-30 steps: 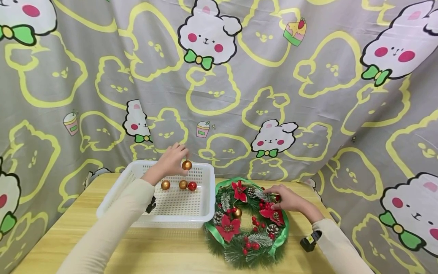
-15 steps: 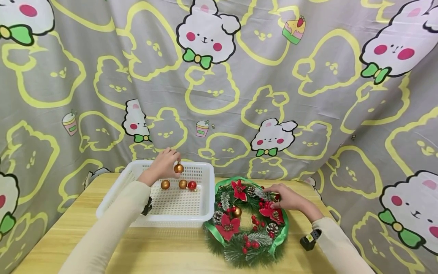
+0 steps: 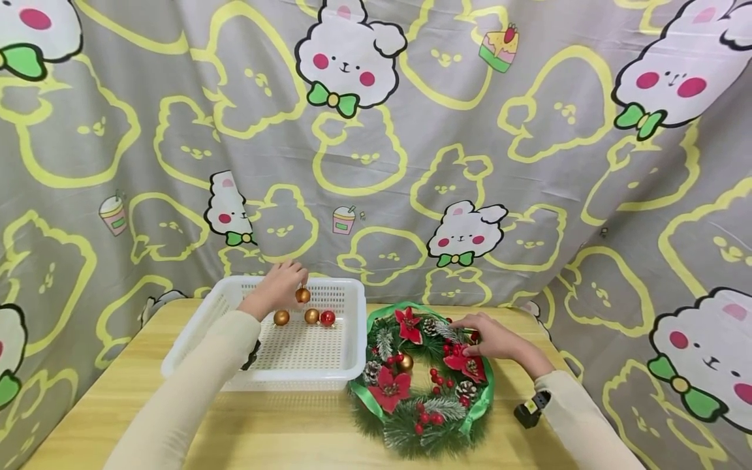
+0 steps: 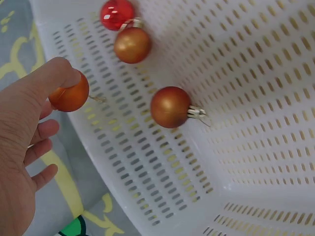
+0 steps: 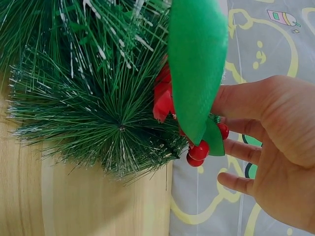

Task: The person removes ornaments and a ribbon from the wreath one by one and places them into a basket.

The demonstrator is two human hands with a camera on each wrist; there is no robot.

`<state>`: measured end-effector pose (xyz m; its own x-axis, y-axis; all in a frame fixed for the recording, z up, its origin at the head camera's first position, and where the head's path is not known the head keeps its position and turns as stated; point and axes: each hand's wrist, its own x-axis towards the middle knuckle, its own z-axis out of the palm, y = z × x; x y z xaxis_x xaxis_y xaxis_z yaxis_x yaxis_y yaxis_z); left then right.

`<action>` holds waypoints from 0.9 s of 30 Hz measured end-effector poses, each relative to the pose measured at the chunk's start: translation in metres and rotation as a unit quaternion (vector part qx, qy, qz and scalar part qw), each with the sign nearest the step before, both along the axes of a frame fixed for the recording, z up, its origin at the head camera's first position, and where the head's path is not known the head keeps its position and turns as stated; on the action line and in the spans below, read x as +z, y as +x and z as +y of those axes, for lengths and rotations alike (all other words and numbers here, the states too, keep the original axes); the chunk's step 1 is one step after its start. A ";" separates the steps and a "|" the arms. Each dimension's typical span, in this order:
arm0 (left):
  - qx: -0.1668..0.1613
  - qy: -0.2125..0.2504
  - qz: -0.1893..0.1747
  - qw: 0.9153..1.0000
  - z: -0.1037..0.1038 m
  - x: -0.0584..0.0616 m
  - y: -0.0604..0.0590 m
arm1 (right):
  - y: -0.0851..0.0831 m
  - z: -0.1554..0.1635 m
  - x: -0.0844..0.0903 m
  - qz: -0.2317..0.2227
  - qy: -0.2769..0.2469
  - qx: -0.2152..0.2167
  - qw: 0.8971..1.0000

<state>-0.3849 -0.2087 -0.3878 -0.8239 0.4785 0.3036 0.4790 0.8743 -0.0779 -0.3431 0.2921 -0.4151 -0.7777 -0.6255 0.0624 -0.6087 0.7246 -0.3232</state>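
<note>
My left hand [image 3: 281, 286] pinches a gold bauble [image 4: 72, 93] between thumb and fingers, above the far side of a white plastic basket [image 3: 282, 375]. Inside lie two more gold baubles [image 4: 170, 107] [image 4: 133, 45] and a shiny red bauble [image 4: 117, 14]. My right hand [image 3: 492, 336] rests on the right side of a green Christmas wreath [image 3: 429, 408], its fingers relaxed. In the right wrist view, green ribbon [image 5: 198, 69] hides the thumb's tip. The wreath bears red poinsettias [image 3: 390, 389], pinecones [image 3: 467, 390], red berries [image 3: 431, 418] and one gold bauble [image 3: 405, 362].
Basket and wreath sit side by side on a light wooden table [image 3: 282, 431]. A grey curtain [image 3: 364, 156] with cartoon rabbits hangs right behind the table. The basket's raised rim [image 3: 356, 326] stands close to the wreath's left edge.
My left hand has moved left and slightly down over the basket, still pinching the gold bauble. The right hand has stayed on the wreath. The head view has shifted slightly.
</note>
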 end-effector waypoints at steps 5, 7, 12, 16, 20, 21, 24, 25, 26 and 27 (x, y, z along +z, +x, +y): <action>-0.007 -0.054 0.004 0.999 -0.002 -0.011 -0.003 | 0.000 -0.001 0.000 0.002 0.002 0.002 1.000; -0.007 -0.069 0.004 0.998 -0.002 -0.014 -0.003 | 0.000 0.000 0.000 0.003 0.002 0.001 1.000; 0.001 -0.083 -0.012 0.996 0.000 -0.016 -0.004 | -0.001 0.000 0.000 0.005 0.003 -0.001 1.000; 0.001 -0.082 -0.017 0.996 0.001 -0.021 -0.004 | 0.000 -0.001 0.001 0.005 0.004 -0.003 1.000; -0.008 -0.090 -0.005 0.996 0.002 -0.026 -0.005 | 0.001 -0.002 0.002 0.003 0.003 -0.003 1.000; -0.010 -0.093 -0.005 0.996 0.002 -0.027 -0.005 | 0.001 -0.002 0.002 0.002 0.003 -0.003 1.000; -0.013 -0.096 -0.002 0.995 0.002 -0.028 -0.006 | 0.001 -0.001 0.002 0.003 0.004 -0.001 1.000; -0.013 -0.098 -0.001 0.995 0.002 -0.029 -0.006 | 0.001 -0.001 0.002 0.004 0.005 -0.001 1.000; -0.012 -0.098 -0.001 0.995 0.002 -0.029 -0.007 | 0.001 -0.001 0.002 0.004 0.006 0.000 1.000; -0.012 -0.098 -0.001 0.995 0.003 -0.029 -0.007 | 0.001 -0.001 0.002 0.005 0.006 0.000 1.000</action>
<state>-0.3917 -0.2061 -0.4169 -0.8123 0.5473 0.2016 0.4992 0.8311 -0.2451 -0.3425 0.2912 -0.4135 -0.7773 -0.6260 0.0620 -0.6114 0.7286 -0.3088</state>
